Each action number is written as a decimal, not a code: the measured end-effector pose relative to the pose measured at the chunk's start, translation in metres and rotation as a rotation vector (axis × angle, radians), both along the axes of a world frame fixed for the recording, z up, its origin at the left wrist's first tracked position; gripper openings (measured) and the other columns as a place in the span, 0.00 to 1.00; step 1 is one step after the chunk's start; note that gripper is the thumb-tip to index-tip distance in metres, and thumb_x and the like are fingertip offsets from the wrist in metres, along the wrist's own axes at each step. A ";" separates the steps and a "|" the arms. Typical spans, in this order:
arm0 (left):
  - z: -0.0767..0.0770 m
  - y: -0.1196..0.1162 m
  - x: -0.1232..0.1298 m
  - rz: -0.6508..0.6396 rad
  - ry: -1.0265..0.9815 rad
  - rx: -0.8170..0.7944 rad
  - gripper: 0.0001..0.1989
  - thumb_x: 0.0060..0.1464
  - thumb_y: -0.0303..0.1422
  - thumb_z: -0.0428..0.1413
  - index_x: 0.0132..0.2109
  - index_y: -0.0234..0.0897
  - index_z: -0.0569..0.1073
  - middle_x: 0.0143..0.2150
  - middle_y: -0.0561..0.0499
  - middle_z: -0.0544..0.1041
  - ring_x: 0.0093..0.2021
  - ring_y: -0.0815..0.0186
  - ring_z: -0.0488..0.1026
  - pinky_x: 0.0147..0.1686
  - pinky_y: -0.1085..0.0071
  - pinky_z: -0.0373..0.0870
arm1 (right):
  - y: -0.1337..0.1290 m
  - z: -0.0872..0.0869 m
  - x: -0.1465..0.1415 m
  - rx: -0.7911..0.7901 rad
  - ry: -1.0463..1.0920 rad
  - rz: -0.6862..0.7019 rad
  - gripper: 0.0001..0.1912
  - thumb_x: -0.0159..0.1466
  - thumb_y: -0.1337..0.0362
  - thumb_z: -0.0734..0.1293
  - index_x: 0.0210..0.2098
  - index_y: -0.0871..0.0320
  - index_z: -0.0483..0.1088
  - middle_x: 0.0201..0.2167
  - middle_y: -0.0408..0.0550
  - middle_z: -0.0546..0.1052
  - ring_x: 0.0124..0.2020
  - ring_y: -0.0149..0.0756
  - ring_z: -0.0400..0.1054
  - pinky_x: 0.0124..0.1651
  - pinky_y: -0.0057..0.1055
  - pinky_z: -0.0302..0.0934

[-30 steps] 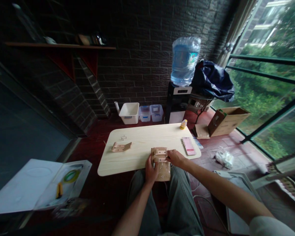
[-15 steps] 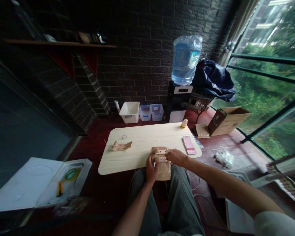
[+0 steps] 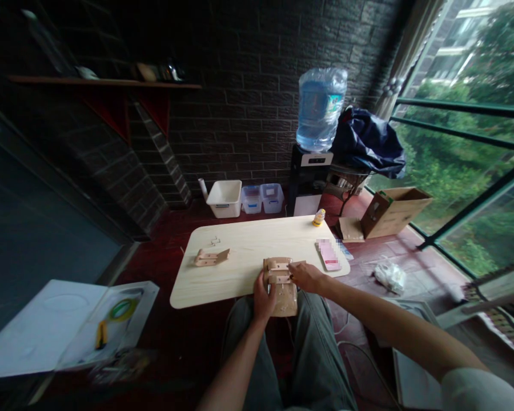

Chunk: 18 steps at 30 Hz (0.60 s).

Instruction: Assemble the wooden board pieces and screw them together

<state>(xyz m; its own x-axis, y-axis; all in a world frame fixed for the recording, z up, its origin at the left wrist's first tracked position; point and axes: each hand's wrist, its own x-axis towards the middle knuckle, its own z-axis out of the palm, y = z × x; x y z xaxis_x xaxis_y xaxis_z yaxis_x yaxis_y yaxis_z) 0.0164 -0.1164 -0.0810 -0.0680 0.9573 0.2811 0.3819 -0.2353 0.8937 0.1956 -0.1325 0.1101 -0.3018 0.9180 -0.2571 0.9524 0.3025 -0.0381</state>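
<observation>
At the table's near edge, over my lap, a light wooden bracket (image 3: 279, 279) with drilled strips lies on a brown, shiny, tape-wrapped slab (image 3: 286, 308). My left hand (image 3: 263, 298) is closed around the left side of the bracket, thumb toward its front strip. My right hand (image 3: 307, 277) has its fingers bent together at the bracket's right end; anything small between the fingertips is hidden. A similar wooden bracket (image 3: 212, 258) rests on the table's left part. Behind that one lie several small screw-like metal pieces (image 3: 215, 241).
The pale table (image 3: 244, 242) also bears a pink phone-like object (image 3: 329, 254) and a small yellow-capped bottle (image 3: 319, 217). Beyond stand plastic bins (image 3: 225, 200) and a water dispenser (image 3: 310, 182). On the left, an open white case (image 3: 85, 331) holds a yellow-handled tool.
Both hands stay on the bracket, the right one shifting only slightly. The camera has tilted a little, so the room sits slightly lower in view.
</observation>
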 end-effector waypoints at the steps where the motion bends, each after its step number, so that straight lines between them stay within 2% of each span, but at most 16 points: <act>1: 0.000 0.000 0.000 -0.002 -0.002 0.001 0.31 0.62 0.46 0.53 0.68 0.39 0.61 0.66 0.39 0.69 0.66 0.52 0.67 0.67 0.51 0.63 | -0.001 0.002 0.001 0.011 -0.014 0.053 0.16 0.68 0.67 0.64 0.56 0.59 0.69 0.48 0.58 0.80 0.49 0.45 0.76 0.46 0.34 0.69; 4: 0.001 0.000 -0.001 -0.003 -0.008 0.005 0.31 0.62 0.46 0.53 0.68 0.39 0.61 0.66 0.39 0.69 0.66 0.52 0.67 0.67 0.51 0.63 | 0.000 0.005 0.003 0.025 -0.070 0.207 0.15 0.69 0.68 0.63 0.54 0.57 0.70 0.46 0.56 0.80 0.48 0.45 0.76 0.46 0.36 0.69; 8: 0.000 0.001 0.000 0.002 -0.004 0.012 0.30 0.62 0.45 0.53 0.68 0.39 0.61 0.66 0.39 0.69 0.67 0.52 0.66 0.67 0.51 0.63 | 0.007 0.002 0.004 0.020 -0.092 0.263 0.13 0.69 0.68 0.63 0.52 0.59 0.72 0.44 0.56 0.81 0.47 0.45 0.77 0.48 0.37 0.69; 12: -0.001 0.002 0.001 -0.004 -0.003 0.000 0.30 0.63 0.45 0.53 0.68 0.40 0.61 0.67 0.40 0.68 0.68 0.52 0.65 0.67 0.51 0.63 | 0.013 -0.003 0.002 0.007 -0.077 0.207 0.14 0.69 0.67 0.63 0.53 0.61 0.71 0.45 0.58 0.81 0.48 0.45 0.77 0.49 0.36 0.68; 18: 0.000 0.001 0.002 -0.011 -0.003 -0.009 0.31 0.63 0.46 0.53 0.69 0.40 0.60 0.68 0.40 0.68 0.67 0.53 0.66 0.67 0.52 0.63 | 0.008 -0.007 0.002 -0.002 -0.022 0.002 0.15 0.70 0.64 0.63 0.54 0.65 0.69 0.47 0.64 0.80 0.47 0.48 0.77 0.46 0.36 0.70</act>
